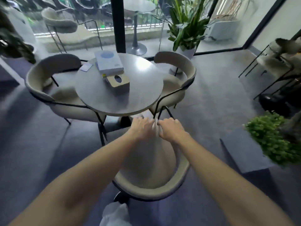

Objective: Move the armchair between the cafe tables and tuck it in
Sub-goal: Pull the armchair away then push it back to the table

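Observation:
A beige armchair point(151, 162) with a curved backrest and black metal legs is right below me, its backrest toward me and its far end against the round cafe table's point(140, 101) near edge. My left hand point(140, 128) and my right hand point(171, 128) sit side by side at that far end, fingers closed on it just under a black leg loop. The image is blurred there, so the exact grip is unclear. Matching armchairs sit tucked at the table's left point(53, 88) and right point(177, 79).
White boxes point(109, 64) and a tissue box point(118, 84) lie on the table. A potted plant point(185, 30) stands by the glass wall behind. A grey block point(244, 152) and green shrub point(273, 141) are at right, more chairs point(276, 62) beyond. My foot point(115, 214) shows below.

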Tool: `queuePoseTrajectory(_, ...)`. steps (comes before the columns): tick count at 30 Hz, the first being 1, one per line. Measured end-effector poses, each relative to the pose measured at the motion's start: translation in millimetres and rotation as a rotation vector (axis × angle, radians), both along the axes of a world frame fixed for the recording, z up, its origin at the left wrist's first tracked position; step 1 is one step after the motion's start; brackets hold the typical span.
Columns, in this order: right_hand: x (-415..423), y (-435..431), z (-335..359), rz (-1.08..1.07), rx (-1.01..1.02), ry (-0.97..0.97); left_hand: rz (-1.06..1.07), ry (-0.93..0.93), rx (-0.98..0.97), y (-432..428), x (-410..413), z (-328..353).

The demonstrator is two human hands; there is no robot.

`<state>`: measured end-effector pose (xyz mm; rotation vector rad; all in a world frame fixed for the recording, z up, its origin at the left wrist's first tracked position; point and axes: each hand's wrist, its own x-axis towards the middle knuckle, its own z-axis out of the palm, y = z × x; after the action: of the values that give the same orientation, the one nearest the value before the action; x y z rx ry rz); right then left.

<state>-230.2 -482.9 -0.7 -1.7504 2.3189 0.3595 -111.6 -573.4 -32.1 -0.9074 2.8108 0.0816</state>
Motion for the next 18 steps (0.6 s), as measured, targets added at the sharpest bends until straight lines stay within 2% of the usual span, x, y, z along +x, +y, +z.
queuePoseTrajectory(8,-7,82,-38,0.223,0.094,-0.072,0.268,-0.061,0.094,110,28,-30)
queuePoseTrajectory(14,-10,134,-99,0.316,0.214,-0.07,0.19,-0.182,0.154,186,56,-78)
queuePoseTrajectory(18,-5,154,-138,0.363,0.262,-0.058,0.192,-0.26,0.264,215,79,-119)
